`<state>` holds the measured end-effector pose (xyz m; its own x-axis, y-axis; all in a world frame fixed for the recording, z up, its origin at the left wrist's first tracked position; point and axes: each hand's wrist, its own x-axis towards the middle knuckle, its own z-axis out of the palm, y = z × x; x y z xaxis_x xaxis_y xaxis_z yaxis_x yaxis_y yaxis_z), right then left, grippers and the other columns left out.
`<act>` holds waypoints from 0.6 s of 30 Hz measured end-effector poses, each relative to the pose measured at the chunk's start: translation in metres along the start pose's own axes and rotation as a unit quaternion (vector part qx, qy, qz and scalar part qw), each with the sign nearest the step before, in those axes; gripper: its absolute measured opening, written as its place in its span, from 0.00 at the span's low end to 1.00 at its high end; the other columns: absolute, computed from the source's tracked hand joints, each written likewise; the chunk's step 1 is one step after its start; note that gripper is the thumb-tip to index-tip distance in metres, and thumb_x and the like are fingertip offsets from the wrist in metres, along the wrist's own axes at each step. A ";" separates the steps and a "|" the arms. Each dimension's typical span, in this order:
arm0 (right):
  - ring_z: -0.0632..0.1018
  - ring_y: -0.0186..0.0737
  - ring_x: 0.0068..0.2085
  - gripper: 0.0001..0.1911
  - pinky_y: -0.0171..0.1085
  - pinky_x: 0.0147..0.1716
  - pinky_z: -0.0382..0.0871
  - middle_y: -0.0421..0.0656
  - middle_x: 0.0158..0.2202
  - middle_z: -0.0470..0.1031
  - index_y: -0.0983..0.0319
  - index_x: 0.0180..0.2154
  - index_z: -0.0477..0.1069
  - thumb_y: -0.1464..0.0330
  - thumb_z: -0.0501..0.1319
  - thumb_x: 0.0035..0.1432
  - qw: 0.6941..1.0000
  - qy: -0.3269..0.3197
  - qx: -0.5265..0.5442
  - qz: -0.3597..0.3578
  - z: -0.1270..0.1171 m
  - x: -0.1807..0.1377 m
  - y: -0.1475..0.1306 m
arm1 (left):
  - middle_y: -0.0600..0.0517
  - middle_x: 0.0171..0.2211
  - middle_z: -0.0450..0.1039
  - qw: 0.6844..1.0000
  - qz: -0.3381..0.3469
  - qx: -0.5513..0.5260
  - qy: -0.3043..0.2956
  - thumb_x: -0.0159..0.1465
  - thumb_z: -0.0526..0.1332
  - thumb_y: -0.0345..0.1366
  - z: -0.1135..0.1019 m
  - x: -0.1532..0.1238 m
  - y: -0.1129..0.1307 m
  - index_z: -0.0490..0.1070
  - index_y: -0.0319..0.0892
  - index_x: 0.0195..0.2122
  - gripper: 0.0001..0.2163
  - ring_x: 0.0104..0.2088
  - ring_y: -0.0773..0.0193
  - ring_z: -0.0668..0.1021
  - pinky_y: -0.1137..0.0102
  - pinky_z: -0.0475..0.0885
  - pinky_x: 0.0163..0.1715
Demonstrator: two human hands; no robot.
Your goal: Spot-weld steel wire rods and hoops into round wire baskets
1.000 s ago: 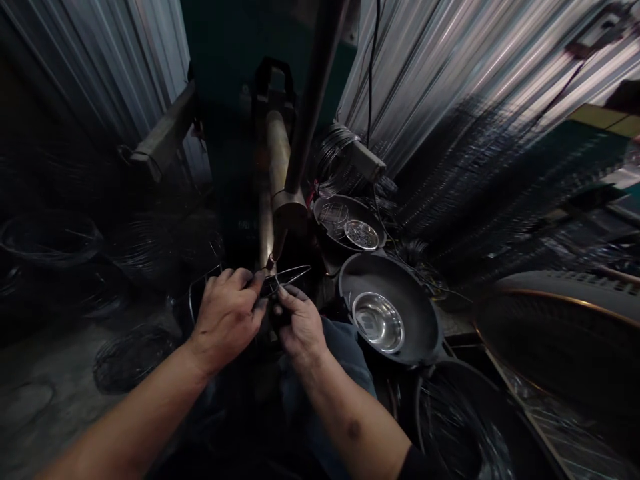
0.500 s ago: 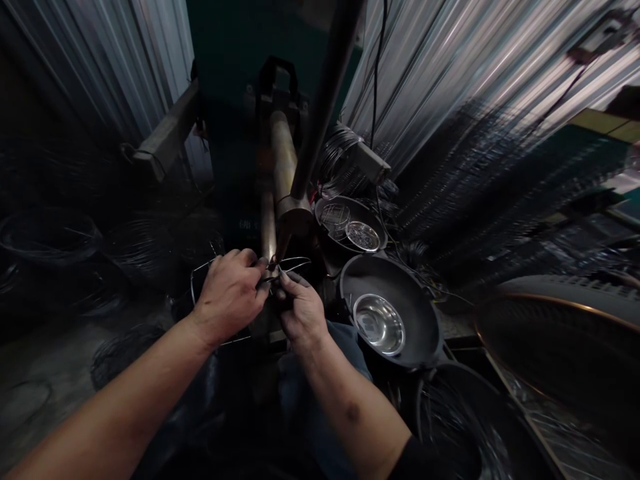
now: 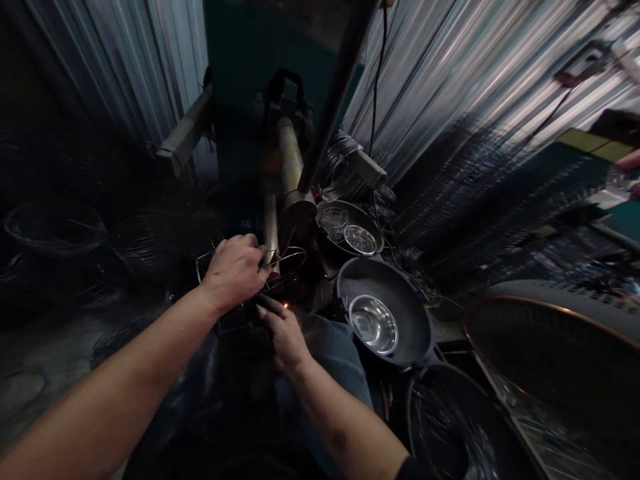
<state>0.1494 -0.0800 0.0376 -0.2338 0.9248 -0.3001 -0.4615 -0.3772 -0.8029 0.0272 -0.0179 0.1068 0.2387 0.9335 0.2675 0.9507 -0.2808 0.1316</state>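
Observation:
My left hand (image 3: 234,270) is closed around a bent wire frame (image 3: 199,263), whose thin rods stick out on both sides of it. A wire loop (image 3: 300,253) reaches right, past the lower metal rod (image 3: 271,230) of the machine. Just below the rod's tip, my right hand (image 3: 285,333) has its thumb and fingers pressed together beside the frame's underside. What they grip is too dark to make out. A small orange spark (image 3: 285,306) glows by the right fingers. Above sits the machine's thick yellowish cylinder (image 3: 290,157).
To the right stands a dark pan (image 3: 417,320) with a shiny metal bowl (image 3: 373,323) in it. Behind it another pan (image 3: 325,233) holds round wire pieces. A dark basin (image 3: 425,413) with loose wires is nearest me. A slanting bar (image 3: 335,100) rises above the machine.
My right hand has moved down and slightly left, away from the rod's tip. A spark has appeared near its fingers. The left hand keeps the frame, now slightly higher, and the view has shifted a little.

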 end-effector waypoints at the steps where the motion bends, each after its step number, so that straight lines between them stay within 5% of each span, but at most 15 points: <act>1: 0.75 0.34 0.30 0.15 0.32 0.33 0.68 0.38 0.27 0.77 0.61 0.36 0.78 0.66 0.68 0.41 1.000 -0.001 -0.022 -0.010 0.002 -0.001 0.003 | 0.44 0.40 0.72 1.000 -0.006 -0.001 -0.002 0.61 0.56 0.42 0.000 0.002 -0.001 0.76 0.41 0.43 0.16 0.42 0.51 0.74 0.61 0.68 0.43; 13: 0.75 0.35 0.30 0.11 0.33 0.35 0.69 0.39 0.26 0.77 0.61 0.30 0.78 0.64 0.69 0.42 0.996 0.021 -0.065 -0.055 0.007 0.000 0.016 | 0.45 0.40 0.72 0.999 -0.033 -0.030 0.009 0.61 0.57 0.43 0.000 0.004 0.001 0.77 0.42 0.43 0.16 0.43 0.51 0.74 0.59 0.68 0.42; 18: 0.77 0.39 0.34 0.16 0.35 0.35 0.70 0.41 0.30 0.79 0.62 0.35 0.79 0.60 0.69 0.44 0.992 0.032 -0.106 -0.063 0.002 -0.015 0.020 | 0.42 0.51 0.67 0.974 -0.092 -0.115 0.173 0.60 0.61 0.46 0.004 -0.049 -0.006 0.68 0.40 0.54 0.24 0.51 0.50 0.69 0.56 0.66 0.51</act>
<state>0.1418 -0.1020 0.0270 -0.1273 0.9675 -0.2183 -0.2908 -0.2469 -0.9244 0.0109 -0.0615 0.0889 -0.0501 0.8528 0.5198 0.8924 -0.1954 0.4067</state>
